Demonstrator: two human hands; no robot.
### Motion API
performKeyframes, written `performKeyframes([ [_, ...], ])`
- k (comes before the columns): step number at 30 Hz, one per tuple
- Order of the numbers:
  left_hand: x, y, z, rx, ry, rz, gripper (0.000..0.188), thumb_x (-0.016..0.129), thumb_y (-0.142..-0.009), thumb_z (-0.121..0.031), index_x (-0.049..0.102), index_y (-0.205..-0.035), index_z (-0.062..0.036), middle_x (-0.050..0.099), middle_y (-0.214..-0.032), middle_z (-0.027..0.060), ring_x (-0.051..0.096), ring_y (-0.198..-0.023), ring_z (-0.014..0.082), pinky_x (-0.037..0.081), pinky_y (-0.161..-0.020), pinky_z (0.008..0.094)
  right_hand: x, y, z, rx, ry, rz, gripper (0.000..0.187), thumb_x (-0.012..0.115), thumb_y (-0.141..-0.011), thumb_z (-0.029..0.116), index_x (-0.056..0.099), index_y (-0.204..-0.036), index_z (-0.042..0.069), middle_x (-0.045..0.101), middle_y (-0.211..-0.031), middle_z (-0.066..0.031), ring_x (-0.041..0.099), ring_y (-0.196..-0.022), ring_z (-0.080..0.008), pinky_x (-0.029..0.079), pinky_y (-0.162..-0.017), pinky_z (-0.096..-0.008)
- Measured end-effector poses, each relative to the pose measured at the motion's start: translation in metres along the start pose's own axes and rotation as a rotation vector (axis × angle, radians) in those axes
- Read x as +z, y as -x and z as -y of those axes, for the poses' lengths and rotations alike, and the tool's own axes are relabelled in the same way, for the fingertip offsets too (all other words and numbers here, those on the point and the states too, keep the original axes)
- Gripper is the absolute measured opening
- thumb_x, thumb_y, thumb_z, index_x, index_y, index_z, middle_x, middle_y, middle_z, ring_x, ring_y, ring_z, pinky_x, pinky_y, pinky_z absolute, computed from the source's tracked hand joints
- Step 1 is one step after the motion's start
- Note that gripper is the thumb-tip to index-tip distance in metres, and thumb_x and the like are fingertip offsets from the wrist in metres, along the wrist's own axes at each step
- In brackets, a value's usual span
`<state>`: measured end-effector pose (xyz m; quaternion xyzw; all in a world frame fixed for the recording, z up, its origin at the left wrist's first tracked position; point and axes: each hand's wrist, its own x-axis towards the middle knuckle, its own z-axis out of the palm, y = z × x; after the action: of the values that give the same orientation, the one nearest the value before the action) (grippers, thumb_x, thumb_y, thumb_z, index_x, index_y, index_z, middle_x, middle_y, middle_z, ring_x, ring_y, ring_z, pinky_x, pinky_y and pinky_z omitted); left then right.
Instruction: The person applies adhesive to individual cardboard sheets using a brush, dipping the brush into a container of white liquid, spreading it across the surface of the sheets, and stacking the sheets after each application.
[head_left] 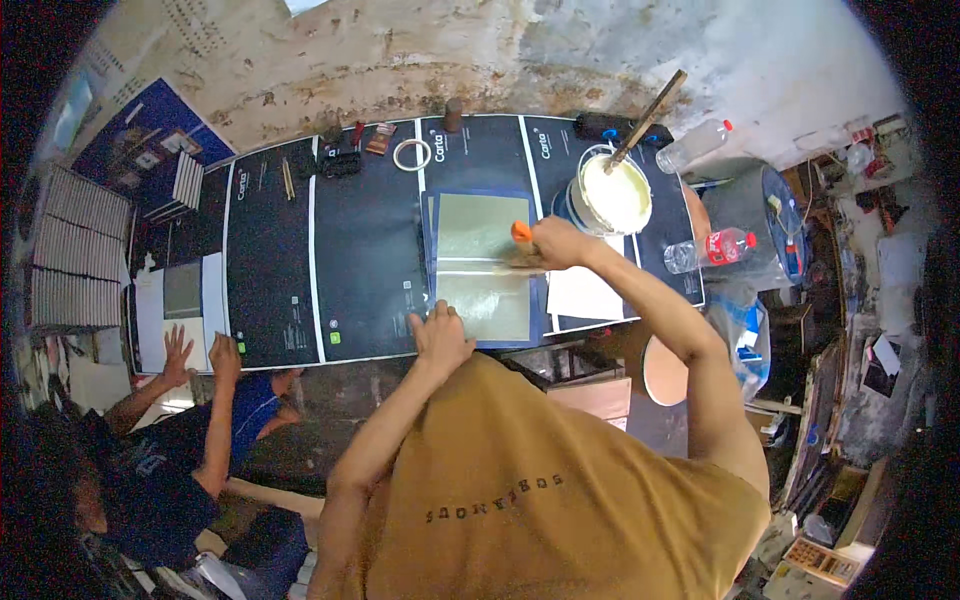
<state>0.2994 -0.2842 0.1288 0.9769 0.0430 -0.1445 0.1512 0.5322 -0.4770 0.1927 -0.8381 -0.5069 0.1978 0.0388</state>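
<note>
A blue cover sheet [434, 225] lies on the dark table with two grey-green boards [480, 312] on it, a pale strip between them. The near board looks shiny and wet. My right hand [562, 244] is closed round a brush with an orange handle [521, 232], and its bristles are low over the boards near the strip. At the near left corner of the sheet, my left hand [442, 332] lies flat with its fingers apart. White paper sheets [585, 297] lie to the right, under my right forearm.
A bucket of creamy paste [612, 205] with a wooden stick [655, 108] stands at the back right, near clear bottles [683, 258]. A tape roll [412, 154] lies farther back. To the left, a co-worker's hands [178, 356] press a panel, beside stacked books [75, 295].
</note>
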Motion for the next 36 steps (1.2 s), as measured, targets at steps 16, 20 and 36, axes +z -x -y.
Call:
performKeyframes([
  [16, 0.001, -0.003, 0.007, 0.051, -0.029, 0.012, 0.049, 0.077, -0.076, -0.043, 0.072, -0.104, -0.0022, 0.059, -0.121, 0.0148, 0.061, -0.11, 0.0278, 0.035, -0.1, 0.0623, -0.01, 0.057, -0.03, 0.301, 0.266, 0.067, 0.036, 0.069, -0.085, 0.049, 0.074, -0.091, 0.014, 0.07, -0.078, -0.0165, 0.069, -0.074, -0.0357, 0.053, -0.066, -0.0487],
  [20, -0.005, -0.007, 0.008, 0.06, -0.052, 0.133, 0.067, 0.073, -0.079, -0.051, 0.064, -0.121, 0.0011, 0.056, -0.13, 0.0176, 0.058, -0.12, 0.0281, 0.033, -0.101, 0.0643, 0.018, 0.037, 0.021, 0.429, -0.412, -0.805, 0.027, 0.073, -0.08, 0.033, 0.072, -0.084, 0.007, 0.07, -0.076, -0.0134, 0.069, -0.07, -0.0285, 0.054, -0.066, -0.039],
  [36, -0.014, -0.01, 0.005, 0.118, -0.05, 0.185, 0.068, 0.077, -0.076, -0.048, 0.065, -0.116, 0.0057, 0.058, -0.127, 0.0217, 0.06, -0.117, 0.0361, 0.033, -0.103, 0.0679, 0.112, 0.039, 0.068, 0.624, -0.688, -1.129, 0.027, 0.073, -0.084, 0.026, 0.067, -0.082, 0.0, 0.069, -0.078, -0.0122, 0.066, -0.073, -0.0193, 0.052, -0.069, -0.0357],
])
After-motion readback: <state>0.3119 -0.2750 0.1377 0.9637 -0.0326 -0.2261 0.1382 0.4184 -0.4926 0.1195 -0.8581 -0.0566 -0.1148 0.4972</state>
